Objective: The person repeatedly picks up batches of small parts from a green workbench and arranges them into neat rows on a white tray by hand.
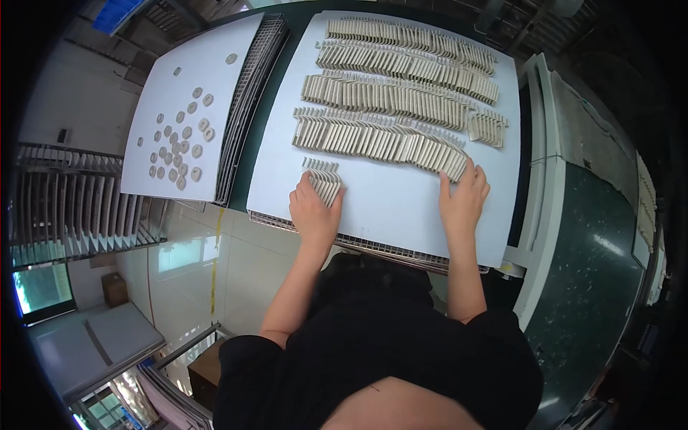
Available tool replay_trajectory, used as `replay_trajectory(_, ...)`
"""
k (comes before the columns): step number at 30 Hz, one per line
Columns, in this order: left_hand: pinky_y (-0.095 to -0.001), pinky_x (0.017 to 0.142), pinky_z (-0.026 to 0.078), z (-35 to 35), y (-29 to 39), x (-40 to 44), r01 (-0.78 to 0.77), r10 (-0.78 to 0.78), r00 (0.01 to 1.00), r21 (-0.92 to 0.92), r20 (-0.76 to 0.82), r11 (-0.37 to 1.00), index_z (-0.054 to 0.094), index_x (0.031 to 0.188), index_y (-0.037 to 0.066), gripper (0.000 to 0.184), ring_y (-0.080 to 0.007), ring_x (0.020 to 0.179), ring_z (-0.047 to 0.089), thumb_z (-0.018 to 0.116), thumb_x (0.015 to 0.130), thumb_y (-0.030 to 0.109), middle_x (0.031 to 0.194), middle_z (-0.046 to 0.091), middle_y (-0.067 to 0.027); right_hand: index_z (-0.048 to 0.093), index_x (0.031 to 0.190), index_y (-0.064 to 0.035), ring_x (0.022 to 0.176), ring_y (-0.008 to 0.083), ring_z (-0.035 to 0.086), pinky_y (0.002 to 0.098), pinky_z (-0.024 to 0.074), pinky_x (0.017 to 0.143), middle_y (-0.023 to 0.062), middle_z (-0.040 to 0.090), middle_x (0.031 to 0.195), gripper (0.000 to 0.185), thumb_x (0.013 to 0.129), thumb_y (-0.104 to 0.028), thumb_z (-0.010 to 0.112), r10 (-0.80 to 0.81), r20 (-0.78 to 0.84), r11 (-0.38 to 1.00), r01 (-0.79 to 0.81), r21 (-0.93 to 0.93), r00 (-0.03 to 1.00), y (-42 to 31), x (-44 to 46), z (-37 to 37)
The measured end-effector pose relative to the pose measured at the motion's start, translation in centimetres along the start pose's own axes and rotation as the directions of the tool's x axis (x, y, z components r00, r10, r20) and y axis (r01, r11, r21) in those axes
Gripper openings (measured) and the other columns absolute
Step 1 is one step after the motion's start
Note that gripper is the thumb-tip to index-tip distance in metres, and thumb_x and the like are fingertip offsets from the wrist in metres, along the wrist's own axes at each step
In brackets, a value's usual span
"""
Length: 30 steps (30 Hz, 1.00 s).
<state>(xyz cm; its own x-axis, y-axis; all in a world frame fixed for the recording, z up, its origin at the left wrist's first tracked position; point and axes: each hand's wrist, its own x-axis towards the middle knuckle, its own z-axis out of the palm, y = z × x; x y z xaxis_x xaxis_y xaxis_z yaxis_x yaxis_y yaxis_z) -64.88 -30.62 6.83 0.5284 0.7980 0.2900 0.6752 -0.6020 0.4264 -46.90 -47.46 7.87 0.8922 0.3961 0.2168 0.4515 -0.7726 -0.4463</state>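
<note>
Thin beige bent pieces with hooked ends stand packed side by side in long rows [380, 143] on a white board [387, 208]. Nearest my body, at the board's left, is a short group of the same bent pieces [326, 185]. My left hand [315, 215] closes around this group, thumb on its right side and fingers on its left. Over at the right end of the nearest long row, my right hand [462, 203] has thumb and fingers on either side of the last pieces. Its fingertips partly hide them.
Left of the board, another white board [215, 93] carries scattered small grey rings [187, 132] atop stacked wire racks [251, 93]. A green-topped surface with a pale frame [527, 272] runs along the right. A slatted rack [79, 201] stands at far left.
</note>
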Motion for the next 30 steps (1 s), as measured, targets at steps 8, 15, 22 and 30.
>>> replay_trajectory(8, -0.043, 0.088, 0.042, -0.5, -0.8, -0.7, -0.072, 0.074, 0.997, -0.1, 0.021, 0.992, 0.037, 0.132, -0.008, 0.082, -0.0373, 0.103, 0.049, 0.079, 0.071, 0.028, 0.113, 0.052, -0.0224, 0.048, 0.123, 0.0054, 0.108, 0.0349, 0.05, 0.0423, 0.0423, 0.094, 0.0205, 0.051, 0.121, 0.047, 0.085, -0.016, 0.064, -0.359, 0.27, 0.86, 0.204, 0.468, 0.894, -3.8, -4.8, 0.3)
replay_trajectory(15, -0.0427, 0.096, 0.04, -2.4, -2.9, -0.5, -0.117, 0.171, 0.967, -0.269, 0.188, 0.956, 0.03, 0.137, -0.009, 0.088, -0.0395, 0.112, 0.046, 0.078, 0.071, 0.023, 0.123, 0.049, -0.0248, 0.04, 0.132, 0.0054, 0.108, 0.0333, 0.053, 0.0406, 0.0439, 0.093, 0.021, 0.051, 0.121, 0.051, 0.091, -0.021, 0.058, -0.353, 0.443, 0.682, -0.098, 0.725, 0.824, -8.3, -8.2, 3.2)
replay_trajectory(22, -0.0409, 0.099, 0.041, -5.1, -6.1, 1.9, -0.042, 0.362, 0.768, -0.523, 0.528, 0.851, 0.026, 0.143, -0.003, 0.084, -0.035, 0.119, 0.045, 0.073, 0.074, 0.01, 0.13, 0.044, -0.024, 0.03, 0.136, 0.0102, 0.117, 0.0405, 0.043, 0.0463, 0.0366, 0.099, 0.0269, 0.043, 0.127, 0.063, 0.091, -0.023, 0.058, -0.194, 0.294, 0.821, -0.01, 0.571, 0.936, -13.5, -10.0, 4.9)
replay_trajectory(30, -0.0413, 0.092, 0.042, -4.0, -4.8, 3.1, 0.009, 0.677, 0.445, -0.759, 0.586, 0.651, 0.019, 0.143, -0.005, 0.086, -0.0384, 0.101, 0.05, 0.064, 0.071, -0.001, 0.109, 0.052, -0.0234, 0.025, 0.138, 0.0113, 0.118, 0.0433, 0.038, 0.0485, 0.0348, 0.1, 0.0289, 0.038, 0.132, 0.079, 0.081, -0.021, 0.068, 0.104, 0.089, 0.97, -0.121, 0.211, 0.991, -14.6, -11.5, 4.7)
